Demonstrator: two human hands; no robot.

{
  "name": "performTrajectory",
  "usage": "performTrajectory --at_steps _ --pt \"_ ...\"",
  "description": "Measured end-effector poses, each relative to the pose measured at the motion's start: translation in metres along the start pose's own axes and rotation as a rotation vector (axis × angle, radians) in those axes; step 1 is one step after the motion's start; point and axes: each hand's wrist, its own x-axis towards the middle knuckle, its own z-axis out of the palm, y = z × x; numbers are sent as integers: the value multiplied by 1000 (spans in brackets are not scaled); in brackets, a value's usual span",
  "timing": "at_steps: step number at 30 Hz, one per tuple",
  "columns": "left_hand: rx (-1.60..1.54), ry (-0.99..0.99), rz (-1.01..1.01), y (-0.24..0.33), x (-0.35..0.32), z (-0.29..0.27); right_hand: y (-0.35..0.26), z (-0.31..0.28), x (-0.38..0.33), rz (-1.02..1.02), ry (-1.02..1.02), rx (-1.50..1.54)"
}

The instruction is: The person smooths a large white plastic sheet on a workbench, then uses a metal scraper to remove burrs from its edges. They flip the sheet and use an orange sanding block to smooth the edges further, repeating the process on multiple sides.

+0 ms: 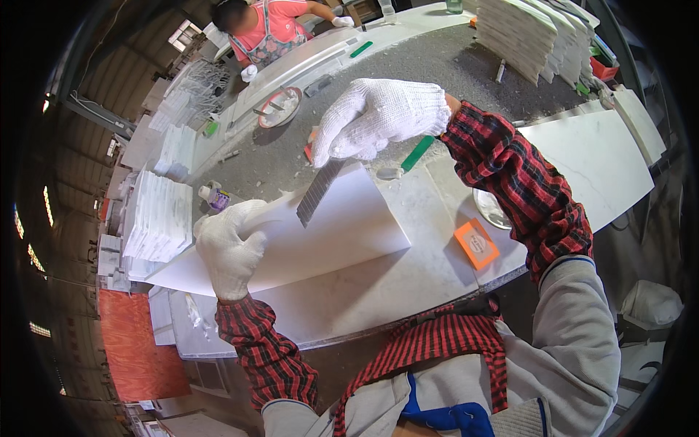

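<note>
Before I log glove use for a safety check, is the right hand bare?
No, the right hand wears a white knitted glove as it holds a flat grey strip.

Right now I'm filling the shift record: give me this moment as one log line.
left hand: grips tilted white slab; right hand: holds grey strip; orange box: on worktop

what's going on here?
Someone in white gloves is working on a white slab at a bench. The left hand holds the slab near its left end; the right hand grips a grey strip that hangs over the slab's face. Can't tell if the two touch. An orange box lies to the right, and a green-handled tool lies beyond the slab. A co-worker is across the bench.
</note>
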Motion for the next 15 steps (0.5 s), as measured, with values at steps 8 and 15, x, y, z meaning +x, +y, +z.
performTrajectory --at_steps 8,15 --pt "136 -30 120 0 3 -4 -6 -51 -82 55 31 24" --pt "27 -73 -4 -5 1 -1 44 70 -108 101 784 833"
